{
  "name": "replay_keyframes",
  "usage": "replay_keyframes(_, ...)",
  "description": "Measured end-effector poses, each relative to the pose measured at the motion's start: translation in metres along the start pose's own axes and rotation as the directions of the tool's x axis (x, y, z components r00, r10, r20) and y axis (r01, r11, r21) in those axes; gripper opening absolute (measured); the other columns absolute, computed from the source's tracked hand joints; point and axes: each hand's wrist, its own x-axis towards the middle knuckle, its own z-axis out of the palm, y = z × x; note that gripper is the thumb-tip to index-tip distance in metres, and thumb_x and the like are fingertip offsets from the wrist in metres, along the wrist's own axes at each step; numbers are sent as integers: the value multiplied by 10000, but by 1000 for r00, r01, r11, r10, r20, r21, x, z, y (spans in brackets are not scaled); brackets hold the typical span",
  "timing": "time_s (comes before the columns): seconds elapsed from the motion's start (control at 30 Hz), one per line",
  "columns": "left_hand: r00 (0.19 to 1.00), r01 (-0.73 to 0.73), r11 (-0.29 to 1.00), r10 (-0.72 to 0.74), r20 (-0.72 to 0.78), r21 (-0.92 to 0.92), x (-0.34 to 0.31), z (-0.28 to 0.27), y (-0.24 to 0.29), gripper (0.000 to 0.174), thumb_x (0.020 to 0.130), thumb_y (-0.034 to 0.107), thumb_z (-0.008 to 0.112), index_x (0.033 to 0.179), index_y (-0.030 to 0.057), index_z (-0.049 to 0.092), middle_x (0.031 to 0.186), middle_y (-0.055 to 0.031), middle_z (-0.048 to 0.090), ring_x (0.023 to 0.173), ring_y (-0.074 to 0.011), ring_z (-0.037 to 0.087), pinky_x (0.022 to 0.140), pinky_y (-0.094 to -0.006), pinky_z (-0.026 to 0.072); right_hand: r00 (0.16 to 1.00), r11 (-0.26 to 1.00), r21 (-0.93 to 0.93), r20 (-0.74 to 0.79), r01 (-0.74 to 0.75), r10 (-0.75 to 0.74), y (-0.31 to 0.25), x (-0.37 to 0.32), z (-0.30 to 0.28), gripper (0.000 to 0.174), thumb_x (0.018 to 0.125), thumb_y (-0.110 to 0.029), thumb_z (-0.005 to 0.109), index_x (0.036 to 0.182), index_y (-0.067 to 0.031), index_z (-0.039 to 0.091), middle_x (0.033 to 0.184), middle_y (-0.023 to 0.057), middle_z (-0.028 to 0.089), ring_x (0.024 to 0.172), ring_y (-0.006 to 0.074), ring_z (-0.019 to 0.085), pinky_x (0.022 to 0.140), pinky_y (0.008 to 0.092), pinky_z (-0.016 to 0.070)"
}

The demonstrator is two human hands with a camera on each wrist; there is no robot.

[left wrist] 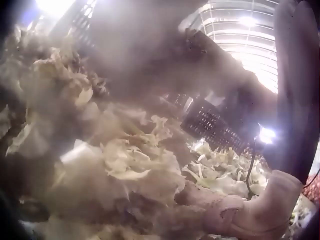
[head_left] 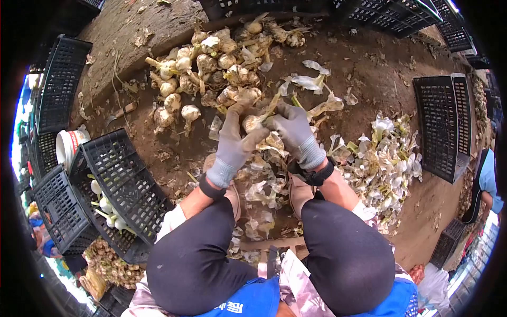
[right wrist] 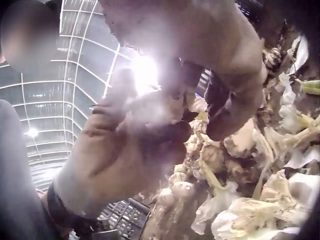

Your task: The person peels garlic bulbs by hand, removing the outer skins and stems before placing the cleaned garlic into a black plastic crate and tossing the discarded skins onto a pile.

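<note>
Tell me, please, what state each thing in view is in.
Left hand: gloved, gripping garlic.
Right hand: gloved, gripping the same garlic.
Held garlic: stem attached.
Heap: unpeeled, on the ground.
Skins: loose, scattered.
Knife: lying on the ground.
Near-left crate: tilted, whitish garlic inside.

top crate [head_left: 264, 7] cut off | bulb [head_left: 252, 123] part-hidden | peels [left wrist: 127, 162] blurred (left wrist)

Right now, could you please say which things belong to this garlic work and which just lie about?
Likely job:
- garlic bulb between left hand and right hand
- bulb heap
- loose skins

Likely just lying about:
- wooden-handled tool
- white bucket
- rightmost crate
</note>
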Motion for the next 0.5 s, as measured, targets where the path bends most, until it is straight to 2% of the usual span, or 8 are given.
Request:
replay_keyframes(0.03,994,-90,994,94,-57,68,0,8,8,561,793,199,666,1224,-35,393,1039,-92,546,892,-131,554,726,-223,482,984,982,-67,-3,177,-178,1,-2,4,215,735,-20,561,929,58,612,787,59,634,661,103,558,610,235,457)
replay_keyframes(0.1,999,-3,999,4,-39,36,2,2,19,475,819,134,613,1219,-11,403,1027,-116,572,878,-158,587,732,-262,513,991,990,-34,14,135,-135,-7,-6,2,219,732,-16,557,929,56,619,789,60,638,669,102,566,610,237,461)
replay_keyframes(0.17,941,333,879,-285,183,-343,3,-14,20,411,847,170,574,1203,23,430,1010,-120,586,861,-163,595,662,-273,526,997,998,21,52,64,-65,-17,-10,-2,228,725,-10,550,928,50,633,792,61,648,684,99,582,609,241,469)
replay_keyframes(0.23,939,342,870,-332,90,-354,1,-14,7,339,881,197,532,1176,49,455,996,-127,599,811,-169,596,520,-244,476,999,992,115,39,-43,39,-2,-4,-6,200,728,-5,544,891,59,641,759,47,648,647,109,592,573,245,470)
replay_keyframes(0.3,852,504,408,-378,362,-761,1,-26,-7,276,900,179,507,1148,63,474,1008,-120,602,775,-168,587,453,-223,390,984,945,278,10,-172,176,4,-5,-7,180,723,2,552,865,68,639,723,30,637,620,117,588,562,246,468)
replay_keyframes(0.43,847,532,604,-363,388,-594,3,-18,2,260,902,183,504,1129,56,513,1005,-108,603,771,-171,582,456,-224,373,965,920,315,-41,-233,258,0,-8,-10,142,725,-23,559,818,59,630,706,49,628,628,123,583,598,253,476)
replay_keyframes(0.47,847,528,751,-497,187,-397,4,-9,16,266,892,169,525,1128,48,510,962,-89,598,770,-166,583,501,-234,434,978,979,114,-105,-167,179,4,-8,-7,153,725,-33,551,825,53,628,699,77,629,621,150,584,601,274,476)
replay_keyframes(0.5,892,447,885,-430,137,-132,7,-11,7,300,879,167,566,1137,37,490,930,-63,587,776,-141,582,572,-246,486,984,990,-95,-154,-106,90,10,-8,-5,164,724,-44,542,832,47,626,691,106,631,613,177,586,604,295,477)
